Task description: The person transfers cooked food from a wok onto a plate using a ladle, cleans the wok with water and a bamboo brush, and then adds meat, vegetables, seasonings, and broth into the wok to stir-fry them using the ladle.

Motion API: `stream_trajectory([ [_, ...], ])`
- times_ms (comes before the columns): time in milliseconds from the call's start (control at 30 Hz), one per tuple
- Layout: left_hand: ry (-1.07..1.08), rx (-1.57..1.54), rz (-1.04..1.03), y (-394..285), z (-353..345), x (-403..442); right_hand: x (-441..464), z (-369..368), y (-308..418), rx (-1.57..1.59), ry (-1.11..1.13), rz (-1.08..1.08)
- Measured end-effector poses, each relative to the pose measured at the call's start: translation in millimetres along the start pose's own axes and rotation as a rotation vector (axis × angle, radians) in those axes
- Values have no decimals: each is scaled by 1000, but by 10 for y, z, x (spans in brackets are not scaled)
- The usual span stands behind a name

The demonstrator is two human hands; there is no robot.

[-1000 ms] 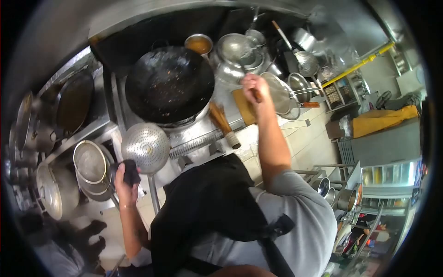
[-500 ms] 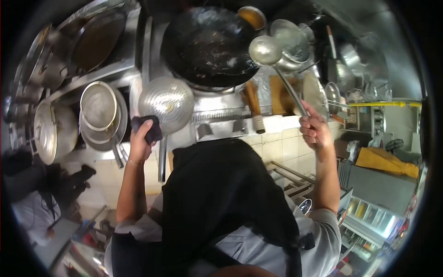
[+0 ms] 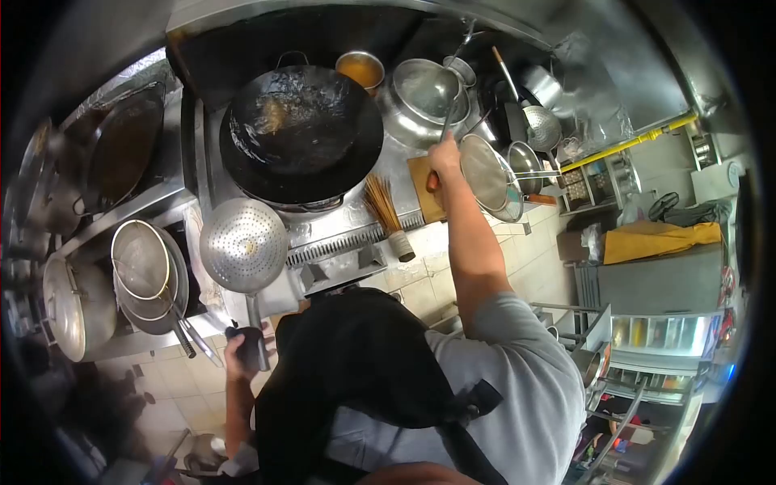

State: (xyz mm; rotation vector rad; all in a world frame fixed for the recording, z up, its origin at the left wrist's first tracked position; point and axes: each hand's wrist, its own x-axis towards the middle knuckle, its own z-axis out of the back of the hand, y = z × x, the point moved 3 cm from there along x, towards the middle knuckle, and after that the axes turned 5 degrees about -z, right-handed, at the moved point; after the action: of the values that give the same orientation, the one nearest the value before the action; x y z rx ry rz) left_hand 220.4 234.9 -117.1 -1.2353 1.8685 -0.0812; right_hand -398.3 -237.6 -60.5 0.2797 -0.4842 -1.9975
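My right hand (image 3: 444, 159) is closed round the wooden-ended handle of a ladle (image 3: 440, 85), whose bowl reaches over the metal pot (image 3: 404, 121) behind the stove edge. My left hand (image 3: 241, 356) grips a dark cloth (image 3: 249, 346), close against the handle of the perforated skimmer (image 3: 243, 245). Whether that handle is gripped too is hard to tell. The black wok (image 3: 299, 182) stands on the burner with shiny liquid and a brownish patch inside. A bowl of orange-brown liquid (image 3: 360, 71) is behind it.
A bamboo brush (image 3: 385, 212) lies at the stove's front edge, beside a wooden board (image 3: 424, 187). Strainers (image 3: 487, 174) are to the right. On the left are stacked sieves (image 3: 141, 259), a lidded pot (image 3: 73, 309) and a dark oval pan (image 3: 123, 155). A yellow pipe (image 3: 626, 144) runs at right.
The ladle has moved from beside the wok back over the pot. Liquid and a brownish patch now show in the wok. My left hand is lower, near the skimmer's handle. The camera view has turned.
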Motion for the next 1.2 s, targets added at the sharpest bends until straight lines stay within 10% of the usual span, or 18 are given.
stream_trajectory([
  [100,-8,245,-17,209,125,1,947,-890,-539,941,428,-116],
  [133,-205,278,-154,343,166,10,87,137,223,1738,651,-617],
  [167,-272,271,-182,274,-102,-160,-76,348,389,1878,761,-593],
  [367,-206,717,-574,-456,-1198,-718,-747,1317,608,1851,887,-463],
  [767,19,811,-227,-1117,-3473,1117,-1707,912,1170,1500,1242,-284],
  [933,55,1076,-255,-1016,-3759,1439,-2036,771,1030,835,844,96],
  [1000,-12,1273,-413,-903,-3780,1362,-1886,695,711,424,48,566],
  [1200,-379,1798,-833,-539,-3529,684,-1188,789,439,238,172,3],
])
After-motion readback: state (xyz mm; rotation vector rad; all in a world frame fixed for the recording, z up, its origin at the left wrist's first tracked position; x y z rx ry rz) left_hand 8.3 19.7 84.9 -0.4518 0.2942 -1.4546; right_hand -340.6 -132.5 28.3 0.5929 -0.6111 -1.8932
